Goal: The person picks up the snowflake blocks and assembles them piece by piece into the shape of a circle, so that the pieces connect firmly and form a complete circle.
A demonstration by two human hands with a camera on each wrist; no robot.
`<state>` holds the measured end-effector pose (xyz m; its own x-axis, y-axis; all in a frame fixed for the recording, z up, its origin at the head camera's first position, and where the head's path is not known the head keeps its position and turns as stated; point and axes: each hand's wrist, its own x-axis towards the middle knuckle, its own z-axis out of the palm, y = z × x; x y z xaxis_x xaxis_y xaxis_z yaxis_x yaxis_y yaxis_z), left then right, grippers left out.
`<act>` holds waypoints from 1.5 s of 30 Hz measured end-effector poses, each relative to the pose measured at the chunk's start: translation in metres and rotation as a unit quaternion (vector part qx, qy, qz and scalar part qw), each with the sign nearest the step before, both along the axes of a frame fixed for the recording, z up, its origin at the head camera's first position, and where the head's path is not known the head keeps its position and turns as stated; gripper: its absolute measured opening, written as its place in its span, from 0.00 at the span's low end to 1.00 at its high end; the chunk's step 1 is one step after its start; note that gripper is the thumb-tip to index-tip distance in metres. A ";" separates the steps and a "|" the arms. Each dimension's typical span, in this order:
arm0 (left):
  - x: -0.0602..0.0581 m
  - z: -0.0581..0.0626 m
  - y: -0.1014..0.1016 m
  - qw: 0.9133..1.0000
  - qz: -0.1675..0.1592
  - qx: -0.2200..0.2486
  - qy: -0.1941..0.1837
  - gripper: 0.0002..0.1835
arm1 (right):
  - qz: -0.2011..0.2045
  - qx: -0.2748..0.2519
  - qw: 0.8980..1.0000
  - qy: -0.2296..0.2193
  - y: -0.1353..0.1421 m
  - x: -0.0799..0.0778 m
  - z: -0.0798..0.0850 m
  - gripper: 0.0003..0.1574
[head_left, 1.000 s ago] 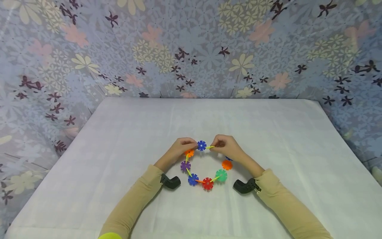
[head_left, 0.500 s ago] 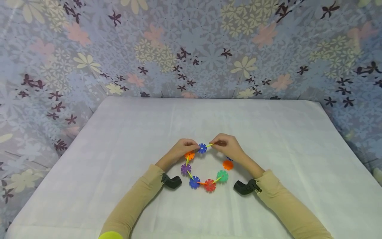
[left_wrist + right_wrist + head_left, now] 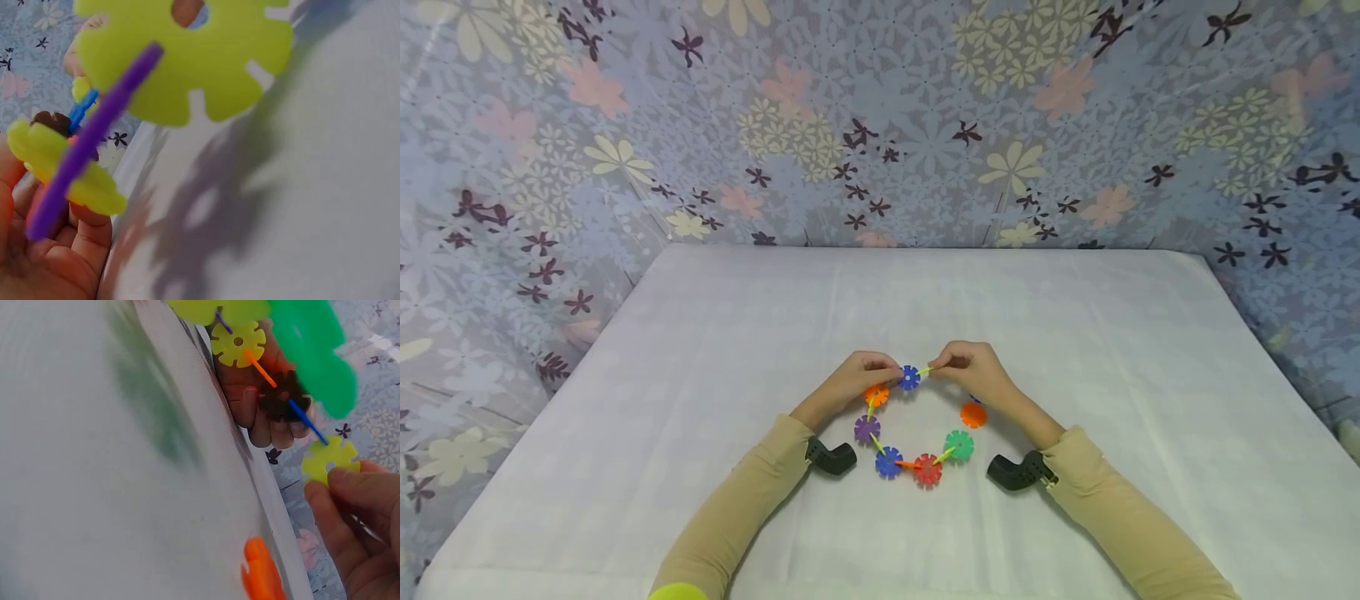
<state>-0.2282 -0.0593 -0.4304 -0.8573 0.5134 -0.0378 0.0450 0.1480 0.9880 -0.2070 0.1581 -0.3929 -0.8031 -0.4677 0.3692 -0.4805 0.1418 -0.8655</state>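
Note:
My left hand holds a chain of notched plastic discs near its far end, its fingers behind a dark disc. Between my hands a blue notched disc faces up, joined to that dark disc. My right hand pinches a yellow notched disc, which meets the blue disc's slot. From my left hand the chain curves toward me through an orange disc, a purple disc, a second blue disc, a red disc and a green disc, with edge-on discs linking them.
An orange disc lies by my right wrist, with a blue piece partly hidden behind that wrist. Whether they join the chain, I cannot tell. White cloth covers the table, and a floral backdrop rises behind it.
The upper blue disc and the chain hanging from my left hand have shifted slightly toward me. Both hands keep their hold, and the yellow disc has tilted a little against the blue one.

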 end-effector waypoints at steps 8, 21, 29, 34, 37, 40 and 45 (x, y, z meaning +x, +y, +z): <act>0.006 0.011 0.000 1.000 0.000 -0.012 0.013 0.10 | 0.019 0.003 0.998 0.065 -0.001 0.002 -0.003 0.05; 0.000 -0.001 0.000 1.000 0.004 -0.005 0.009 0.10 | 0.029 -0.006 0.992 0.120 -0.002 0.000 -0.009 0.08; 0.000 -0.002 0.003 1.000 -0.004 0.022 0.008 0.10 | 0.003 0.004 0.997 0.076 -0.001 0.000 -0.009 0.07; 0.000 0.000 0.002 1.000 -0.005 0.022 0.004 0.10 | -0.034 0.044 0.994 0.093 0.006 -0.004 0.000 0.07; 0.000 0.000 0.000 1.000 0.008 0.014 0.000 0.10 | -0.049 0.050 0.994 0.087 0.013 -0.007 0.001 0.08; 0.000 0.000 -0.001 0.999 0.032 0.015 -0.003 0.10 | -0.021 0.051 0.996 0.065 0.014 -0.012 -0.006 0.08; 0.000 -0.002 0.000 0.998 0.057 0.022 -0.004 0.10 | 0.003 0.055 0.996 0.063 0.006 -0.016 -0.020 0.08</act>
<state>-0.2285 -0.0595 -0.4319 -0.9100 0.4139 -0.0240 0.0231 0.1083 0.9939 -0.2226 0.1640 -0.4130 -0.7506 -0.5147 0.4144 -0.5861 0.2291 -0.7772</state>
